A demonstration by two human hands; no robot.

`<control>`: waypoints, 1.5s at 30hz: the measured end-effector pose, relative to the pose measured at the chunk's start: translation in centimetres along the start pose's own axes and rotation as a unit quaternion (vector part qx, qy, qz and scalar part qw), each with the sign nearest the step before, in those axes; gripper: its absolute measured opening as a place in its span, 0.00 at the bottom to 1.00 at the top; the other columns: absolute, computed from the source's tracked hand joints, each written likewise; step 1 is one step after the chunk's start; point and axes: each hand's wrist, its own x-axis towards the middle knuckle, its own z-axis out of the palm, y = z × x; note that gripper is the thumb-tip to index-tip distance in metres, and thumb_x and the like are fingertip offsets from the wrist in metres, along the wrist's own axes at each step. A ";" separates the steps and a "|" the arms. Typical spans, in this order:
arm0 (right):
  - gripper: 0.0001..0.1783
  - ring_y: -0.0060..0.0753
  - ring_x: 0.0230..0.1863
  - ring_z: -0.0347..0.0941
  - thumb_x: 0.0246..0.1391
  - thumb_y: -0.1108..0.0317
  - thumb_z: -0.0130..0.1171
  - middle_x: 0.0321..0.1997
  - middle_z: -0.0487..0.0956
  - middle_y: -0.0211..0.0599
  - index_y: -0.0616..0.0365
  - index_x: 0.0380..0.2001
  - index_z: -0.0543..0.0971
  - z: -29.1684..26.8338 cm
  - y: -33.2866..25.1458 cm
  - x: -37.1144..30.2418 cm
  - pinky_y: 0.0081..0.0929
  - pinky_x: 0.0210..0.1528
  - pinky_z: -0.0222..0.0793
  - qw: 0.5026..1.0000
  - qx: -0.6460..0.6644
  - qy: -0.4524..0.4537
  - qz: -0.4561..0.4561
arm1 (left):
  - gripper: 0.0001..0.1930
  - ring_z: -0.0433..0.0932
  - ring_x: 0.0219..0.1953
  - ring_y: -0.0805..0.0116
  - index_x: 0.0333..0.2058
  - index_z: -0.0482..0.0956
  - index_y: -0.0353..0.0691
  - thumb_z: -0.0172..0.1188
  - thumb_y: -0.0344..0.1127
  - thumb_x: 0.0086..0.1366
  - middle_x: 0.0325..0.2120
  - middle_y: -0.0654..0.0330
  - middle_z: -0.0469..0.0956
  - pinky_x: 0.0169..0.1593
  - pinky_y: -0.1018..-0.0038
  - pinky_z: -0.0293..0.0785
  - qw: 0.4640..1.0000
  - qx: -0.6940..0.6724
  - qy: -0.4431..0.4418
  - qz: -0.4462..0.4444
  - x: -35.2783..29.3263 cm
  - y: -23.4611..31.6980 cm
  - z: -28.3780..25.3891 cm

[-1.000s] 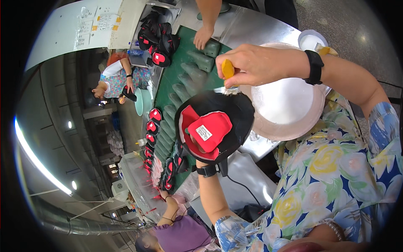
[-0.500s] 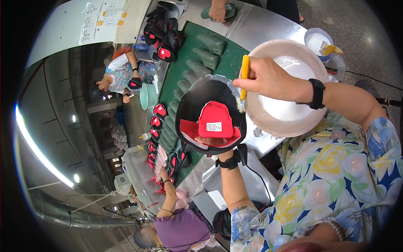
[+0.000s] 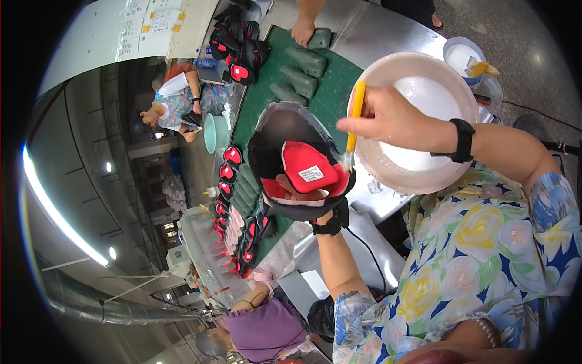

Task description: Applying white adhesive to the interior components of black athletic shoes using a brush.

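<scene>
My left hand (image 3: 293, 189) holds a black shoe upper (image 3: 284, 130) from underneath. Some of its fingers show through the opening, while the rest are hidden behind the upper. A red tongue (image 3: 310, 167) with a white label lies inside the upper, whose rim looks wet and whitish. My right hand (image 3: 394, 118) is closed around the yellow handle of a paintbrush (image 3: 359, 109). The bristles touch the upper's right edge, beside the tongue. Close under my right hand stands a wide pale basin (image 3: 377, 76) of white liquid.
Grey-green shoe lasts (image 3: 297, 82) line a green belt (image 3: 339, 76), with a co-worker's hand (image 3: 303, 31) on one. Black-and-red uppers (image 3: 242, 45) are piled beyond. A small tub (image 3: 458, 51) with another brush stands behind the basin. Two other people work at left.
The shoe upper has tilted in my left hand, and the brush has shifted slightly down along its edge. The co-worker's hand at the top has brought a last onto the belt.
</scene>
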 end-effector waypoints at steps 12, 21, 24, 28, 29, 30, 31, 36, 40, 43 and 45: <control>0.13 0.31 0.31 0.79 0.54 0.64 0.67 0.29 0.81 0.38 0.58 0.35 0.75 -3.2 0.0 0.8 0.25 0.36 0.72 0.968 -0.072 -0.075 -0.228 | 0.23 0.73 0.55 0.59 0.58 0.69 0.36 0.59 0.37 0.67 0.56 0.51 0.72 0.59 0.63 0.69 0.847 -0.072 -0.526 -0.042 1.3 -0.6 -3.9; 0.08 0.41 0.38 0.77 0.52 0.69 0.62 0.32 0.76 0.36 0.57 0.34 0.74 1.6 -0.2 0.8 0.35 0.40 0.74 0.826 -0.052 -0.252 -0.501 | 0.22 0.74 0.54 0.59 0.58 0.69 0.37 0.59 0.37 0.68 0.55 0.52 0.73 0.57 0.63 0.71 0.763 -0.255 -0.516 -0.296 -5.0 5.6 -3.3; 0.09 0.42 0.37 0.77 0.53 0.68 0.62 0.31 0.76 0.37 0.57 0.33 0.73 1.2 0.1 1.9 0.35 0.39 0.74 0.843 -0.124 -0.244 -0.463 | 0.22 0.74 0.54 0.59 0.58 0.69 0.38 0.58 0.37 0.68 0.55 0.52 0.73 0.56 0.63 0.71 0.759 -0.263 -0.507 -0.313 -5.2 5.7 -3.2; 0.08 0.42 0.37 0.78 0.55 0.67 0.62 0.32 0.79 0.37 0.58 0.30 0.75 -0.6 0.6 2.8 0.33 0.41 0.75 0.875 -0.191 -0.258 -0.363 | 0.22 0.75 0.53 0.59 0.58 0.69 0.38 0.58 0.37 0.68 0.55 0.53 0.73 0.55 0.64 0.72 0.762 -0.261 -0.486 -0.339 -5.0 5.3 -3.8; 0.09 0.44 0.36 0.78 0.55 0.66 0.63 0.32 0.79 0.38 0.59 0.30 0.75 -0.9 0.7 3.0 0.35 0.39 0.74 0.881 -0.207 -0.262 -0.336 | 0.21 0.75 0.53 0.59 0.58 0.69 0.38 0.58 0.37 0.68 0.55 0.53 0.74 0.55 0.64 0.72 0.760 -0.260 -0.482 -0.350 -5.0 5.1 -3.9; 0.09 0.44 0.36 0.78 0.55 0.66 0.63 0.32 0.79 0.38 0.59 0.30 0.75 -1.2 0.9 3.1 0.35 0.39 0.74 0.882 -0.206 -0.259 -0.336 | 0.21 0.75 0.53 0.59 0.58 0.69 0.38 0.58 0.37 0.68 0.54 0.53 0.74 0.55 0.64 0.72 0.762 -0.260 -0.474 -0.356 -4.9 4.9 -4.1; 0.10 0.44 0.35 0.78 0.54 0.65 0.63 0.31 0.79 0.39 0.59 0.30 0.75 -1.5 1.0 3.1 0.35 0.38 0.73 0.892 -0.205 -0.267 -0.303 | 0.21 0.75 0.53 0.59 0.58 0.69 0.39 0.57 0.37 0.68 0.54 0.53 0.74 0.54 0.64 0.73 0.763 -0.259 -0.467 -0.364 -4.7 4.7 -4.3; 0.11 0.45 0.33 0.77 0.54 0.65 0.64 0.27 0.78 0.41 0.60 0.31 0.75 -3.1 0.2 2.6 0.35 0.34 0.70 0.919 -0.208 -0.298 -0.152 | 0.21 0.75 0.52 0.59 0.58 0.69 0.39 0.57 0.37 0.68 0.54 0.54 0.74 0.53 0.64 0.74 0.770 -0.258 -0.431 -0.393 -3.9 3.4 -5.4; 0.11 0.45 0.33 0.77 0.54 0.64 0.64 0.26 0.78 0.42 0.60 0.33 0.75 -4.5 -1.1 1.7 0.34 0.36 0.70 0.913 -0.239 -0.319 -0.084 | 0.21 0.76 0.51 0.59 0.58 0.69 0.40 0.57 0.37 0.69 0.53 0.54 0.74 0.52 0.64 0.74 0.777 -0.258 -0.405 -0.408 -3.3 2.7 -5.7; 0.10 0.45 0.34 0.76 0.55 0.66 0.63 0.29 0.78 0.41 0.60 0.33 0.74 -3.7 -1.2 1.7 0.35 0.38 0.70 0.930 -0.178 -0.249 -0.204 | 0.20 0.76 0.51 0.60 0.58 0.68 0.40 0.56 0.37 0.69 0.53 0.55 0.74 0.52 0.64 0.75 0.779 -0.256 -0.393 -0.417 -3.1 2.5 -5.6; 0.09 0.45 0.39 0.75 0.56 0.68 0.61 0.34 0.78 0.39 0.61 0.32 0.72 -2.2 -0.7 2.1 0.37 0.43 0.70 0.906 -0.106 -0.206 -0.354 | 0.20 0.76 0.50 0.60 0.58 0.68 0.40 0.56 0.37 0.69 0.53 0.55 0.75 0.51 0.64 0.75 0.778 -0.257 -0.390 -0.421 -3.2 2.5 -5.4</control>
